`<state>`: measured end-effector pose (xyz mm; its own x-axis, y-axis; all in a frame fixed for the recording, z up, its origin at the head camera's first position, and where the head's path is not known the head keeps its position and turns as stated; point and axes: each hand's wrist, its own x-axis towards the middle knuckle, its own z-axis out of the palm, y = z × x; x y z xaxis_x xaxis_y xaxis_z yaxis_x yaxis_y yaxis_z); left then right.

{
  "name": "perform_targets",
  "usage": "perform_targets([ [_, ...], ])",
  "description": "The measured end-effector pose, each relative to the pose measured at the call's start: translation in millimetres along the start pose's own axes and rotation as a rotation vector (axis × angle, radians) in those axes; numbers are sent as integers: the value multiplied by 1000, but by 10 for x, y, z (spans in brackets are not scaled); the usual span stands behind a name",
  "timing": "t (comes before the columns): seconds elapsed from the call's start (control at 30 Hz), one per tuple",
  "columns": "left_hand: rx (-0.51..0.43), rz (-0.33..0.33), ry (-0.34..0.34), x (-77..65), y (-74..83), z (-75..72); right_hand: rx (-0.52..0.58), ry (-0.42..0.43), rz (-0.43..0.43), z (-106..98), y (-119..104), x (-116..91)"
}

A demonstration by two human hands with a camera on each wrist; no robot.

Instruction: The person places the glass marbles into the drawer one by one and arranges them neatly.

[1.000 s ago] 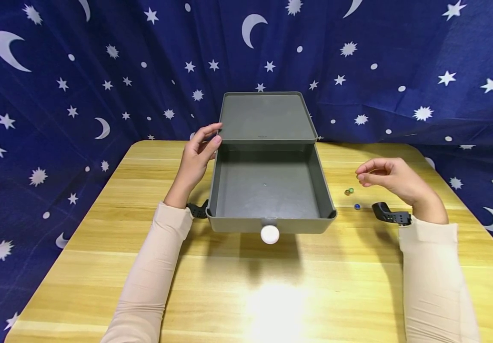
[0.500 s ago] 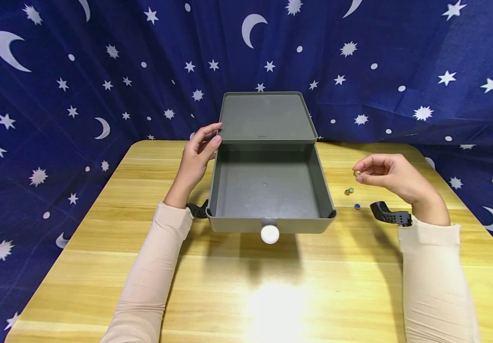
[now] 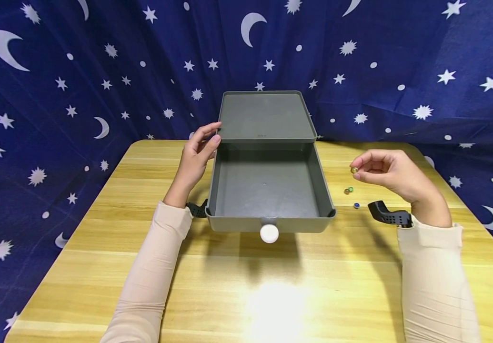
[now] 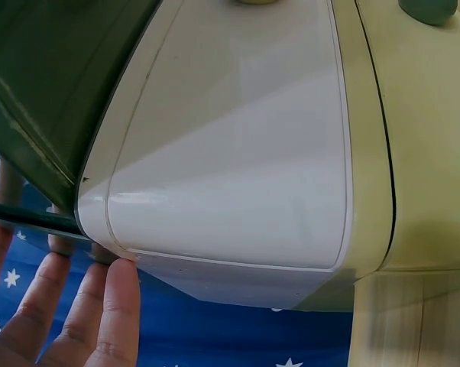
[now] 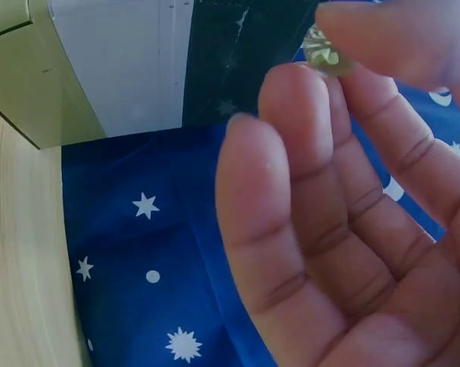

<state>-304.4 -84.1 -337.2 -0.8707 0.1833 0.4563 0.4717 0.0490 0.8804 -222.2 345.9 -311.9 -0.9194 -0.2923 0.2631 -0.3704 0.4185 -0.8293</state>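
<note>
On the table stands a small drawer box with a grey top (image 3: 267,116) and a white side panel (image 4: 230,145). Its grey drawer (image 3: 267,225), with a round white knob (image 3: 269,233), is pulled out and its inside looks bare. My left hand (image 3: 196,151) touches the box's left side near the top's front corner; in the left wrist view its straight fingers (image 4: 117,313) meet the edge. My right hand (image 3: 394,174) pinches a yellowish glass marble (image 3: 354,169) between thumb and fingertips, raised right of the drawer. Below it lie a brown marble (image 3: 347,191), a green marble (image 3: 351,189) and a blue marble (image 3: 356,205).
The wooden table (image 3: 212,295) stretches out in front of the box and to both sides. A dark blue curtain (image 3: 143,95) with white moons and stars hangs behind it. Black wrist mounts (image 3: 389,215) sit under both wrists.
The right hand has lifted the yellowish marble from near the others and moved slightly up and left. The left hand and the box stay where they were.
</note>
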Motion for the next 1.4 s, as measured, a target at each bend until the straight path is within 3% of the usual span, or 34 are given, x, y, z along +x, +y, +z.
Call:
perform_targets([
  [0.4, 5, -5, 2, 9, -11, -11, -57, 8, -105, 81, -177, -4],
  [0.77, -13, -8, 6, 0, 2, 1, 168, -1, -242, 232, -324, 13],
  [1.1, -22, -1, 7, 4, -1, 14, 152, 86, -277, 378, -451, 21],
  [1.27, -17, 4, 5, 3, -9, 11, 179, 101, -296, 485, -536, 24],
  [1.4, -12, 7, 5, 1, -13, 9, 138, 105, -306, 552, -600, 22],
])
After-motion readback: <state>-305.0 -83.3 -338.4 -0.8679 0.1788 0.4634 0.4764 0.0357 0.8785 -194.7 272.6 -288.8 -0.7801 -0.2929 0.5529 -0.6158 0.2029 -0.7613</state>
